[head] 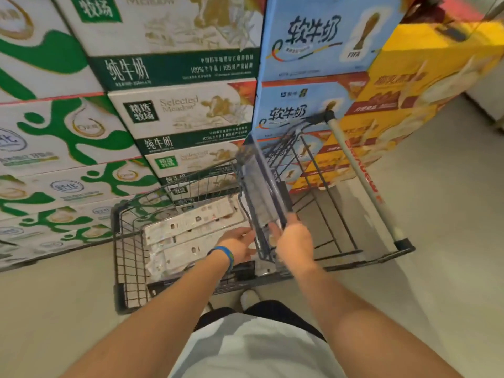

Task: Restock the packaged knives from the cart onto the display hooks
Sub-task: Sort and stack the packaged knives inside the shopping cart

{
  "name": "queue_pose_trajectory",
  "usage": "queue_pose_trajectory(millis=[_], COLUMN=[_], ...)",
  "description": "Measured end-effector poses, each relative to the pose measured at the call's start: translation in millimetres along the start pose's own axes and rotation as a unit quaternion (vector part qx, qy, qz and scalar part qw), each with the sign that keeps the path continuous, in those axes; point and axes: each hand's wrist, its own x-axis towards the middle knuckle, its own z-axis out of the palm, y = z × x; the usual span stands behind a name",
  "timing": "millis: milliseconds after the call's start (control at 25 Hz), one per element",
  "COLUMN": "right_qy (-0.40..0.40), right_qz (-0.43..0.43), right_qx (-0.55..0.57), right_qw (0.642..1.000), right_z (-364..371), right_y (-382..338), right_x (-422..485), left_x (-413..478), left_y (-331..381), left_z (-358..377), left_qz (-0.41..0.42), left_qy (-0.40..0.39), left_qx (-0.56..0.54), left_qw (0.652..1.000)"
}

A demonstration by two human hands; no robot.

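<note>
A dark wire shopping cart [128, 257] stands in front of me, with several white packaged knives [188, 227] lying flat in its basket. My right hand [294, 244] grips the lower end of a packaged knife [261, 186] in clear plastic, held upright and blurred above the cart. My left hand [240, 242], with a blue wristband, is inside the basket beside that package, fingers spread and touching its lower left edge. No display hooks are in view.
Stacked milk cartons form a wall behind the cart: green and white [68, 137] at left, blue [313, 50] in the middle, yellow [422, 85] at right. The cart handle [360, 175] runs down the right side. Grey floor [450, 214] lies at the right.
</note>
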Motion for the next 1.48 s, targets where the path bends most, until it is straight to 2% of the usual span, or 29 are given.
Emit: queue_pose_trajectory(millis=[120, 200, 320, 360, 440, 520, 560, 680, 760, 840, 880, 1040, 1120, 1200, 1280, 1360, 1480], right_qy=[-0.109, -0.133, -0.145, -0.115, 0.011, 0.107, 0.11, 0.021, -0.058, -0.128, -0.155, -0.212, -0.214, -0.211, -0.259, -0.344, -0.377], right_qz=[0.005, -0.001, 0.02, 0.026, 0.001, -0.082, -0.143, -0.283, -0.299, -0.266, -0.243, -0.137, -0.114, -0.089, -0.055, -0.019, -0.016], right_qx=[-0.082, -0.109, -0.084, -0.057, 0.037, 0.139, 0.176, 0.167, 0.107, 0.071, 0.065, 0.038, -0.013, -0.051, -0.101, -0.134, -0.096], right_qw=[0.991, 0.985, 0.986, 0.991, 0.999, 0.981, 0.968, 0.944, 0.947, 0.953, 0.955, 0.967, 0.97, 0.972, 0.959, 0.929, 0.921], right_z=[47.1, 55.4, 40.3, 30.1, 8.4, -8.4, -9.4, 27.7, 69.0, 110.4, 129.3, 200.8, 225.8, 240.6, 248.9, 253.9, 251.7], right_y=[7.2, 9.4, 10.9, 7.9, -10.7, -46.4, -66.7, -116.8, -128.6, -119.4, -110.9, -78.5, -60.9, -43.0, -27.6, -18.2, -15.0], right_x=[1.0, 7.5, 8.9, 6.6, -3.6, -19.6, -28.6, -52.9, -55.4, -47.2, -40.0, -4.6, 11.8, 25.9, 33.9, 37.6, 38.6], left_x=[-1.7, -3.1, -4.7, -5.2, -6.4, -4.0, -0.7, 12.1, 21.8, 34.5, 45.2, 116.6, 159.1, 197.6, 223.4, 237.5, 247.3], left_y=[-9.3, -14.0, -19.9, -22.0, -32.0, -49.8, -60.2, -95.9, -120.4, -143.7, -155.3, -187.3, -196.5, -197.9, -199.7, -203.0, -200.7], left_z=[5.0, -0.9, -13.7, -20.1, -42.4, -71.3, -87.3, -133.1, -156.6, -173.4, -179.5, -185.3, -175.4, -167.6, -160.9, -149.4, -135.6], left_qz=[-0.01, -0.005, 0.006, -0.003, -0.022, -0.035, -0.044, -0.094, -0.133, -0.149, -0.144, -0.073, -0.011, 0.003, -0.019, -0.006, 0.036], left_qy=[-0.004, -0.011, -0.02, -0.021, -0.018, -0.008, 0.0, 0.046, 0.073, 0.09, 0.099, 0.104, 0.084, 0.071, 0.05, 0.038, 0.051], left_qx=[-0.011, -0.007, 0.006, 0.004, -0.002, -0.012, -0.022, -0.045, -0.054, -0.022, 0.03, 0.207, 0.336, 0.457, 0.541, 0.618, 0.708], left_qw=[1.0, 1.0, 1.0, 1.0, 1.0, 0.999, 0.999, 0.993, 0.987, 0.984, 0.984, 0.97, 0.938, 0.886, 0.839, 0.785, 0.703])
